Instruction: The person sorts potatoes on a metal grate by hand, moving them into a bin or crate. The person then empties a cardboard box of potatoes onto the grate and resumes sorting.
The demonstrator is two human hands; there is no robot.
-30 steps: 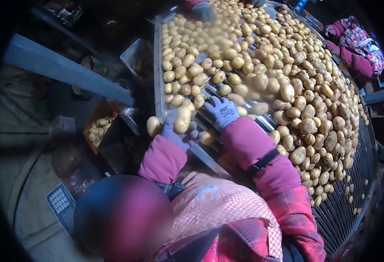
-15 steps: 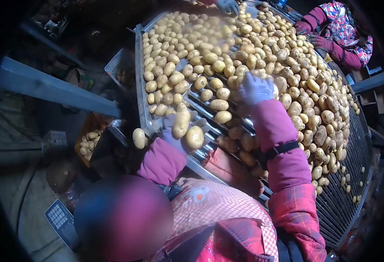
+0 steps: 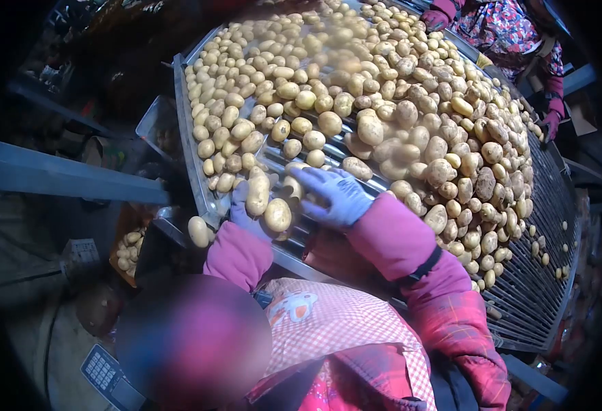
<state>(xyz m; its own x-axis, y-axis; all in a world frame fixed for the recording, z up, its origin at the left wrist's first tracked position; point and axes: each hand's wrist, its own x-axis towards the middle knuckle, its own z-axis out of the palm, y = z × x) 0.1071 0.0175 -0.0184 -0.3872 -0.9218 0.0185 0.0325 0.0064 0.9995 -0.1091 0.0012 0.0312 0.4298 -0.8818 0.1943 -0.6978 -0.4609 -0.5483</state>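
Observation:
My left hand (image 3: 245, 214), in a pale purple glove, cradles several potatoes at the near left corner of the sorting table. A long potato (image 3: 258, 192) and a rounder potato (image 3: 277, 215) show on top of it, hiding most of its fingers. Right beside it is my right hand (image 3: 339, 196), gloved alike, its fingers curved around a potato (image 3: 292, 187) close to the left hand's load. Many loose potatoes (image 3: 438, 171) cover the metal roller table (image 3: 376, 183) beyond both hands.
A metal rim (image 3: 190, 137) edges the table at left. One potato (image 3: 198, 231) is outside that corner, above a crate of potatoes (image 3: 130, 253). A blue beam (image 3: 75, 171) crosses the left side. A keypad device (image 3: 102, 370) stands low left. Another person's gloved hand (image 3: 553, 125) is far right.
My right hand has come from the pile toward my left hand, now with a potato at its fingers. The left hand keeps its potatoes. The view has shifted, and the co-worker's hands have moved apart.

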